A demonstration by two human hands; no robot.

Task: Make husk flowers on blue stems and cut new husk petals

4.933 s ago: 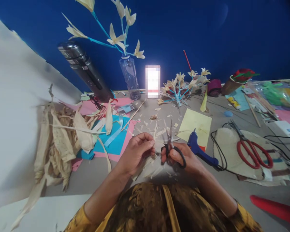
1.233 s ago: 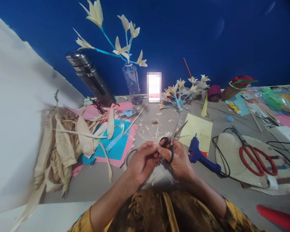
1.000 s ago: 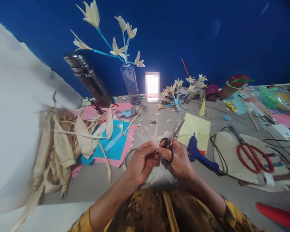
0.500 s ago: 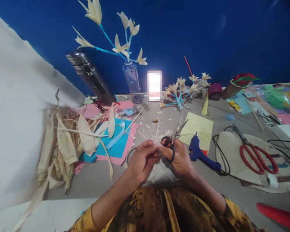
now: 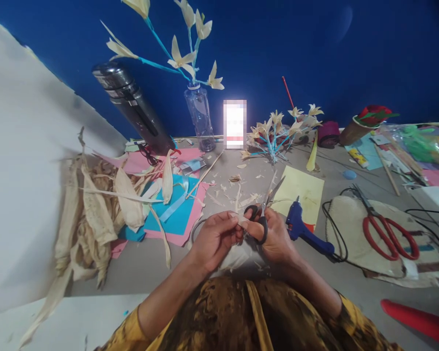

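Observation:
My left hand (image 5: 216, 240) pinches a small pale piece of husk (image 5: 242, 221) between thumb and fingers, close to the middle front of the table. Black-handled scissors (image 5: 264, 229) are held in my right hand (image 5: 274, 236), with the blades apart and pointing away from me. The right fingertips also touch the pale piece, so both hands nearly meet. Below them lies a whitish heap of scraps (image 5: 237, 258), partly hidden by the hands. Pale shavings (image 5: 250, 199) are scattered just beyond.
Dried husks (image 5: 98, 214) and blue paper (image 5: 179, 209) lie left. Behind stand a dark flask (image 5: 135, 107), a bottle (image 5: 201, 117) with flowers, a bright phone (image 5: 234, 124) and more flowers (image 5: 274, 136). Right are a glue gun (image 5: 303, 229) and red-handled scissors (image 5: 388, 231).
The view has shifted slightly, so the background sits higher. Both hands stay together, and the pale piece between the fingertips shows a little more plainly.

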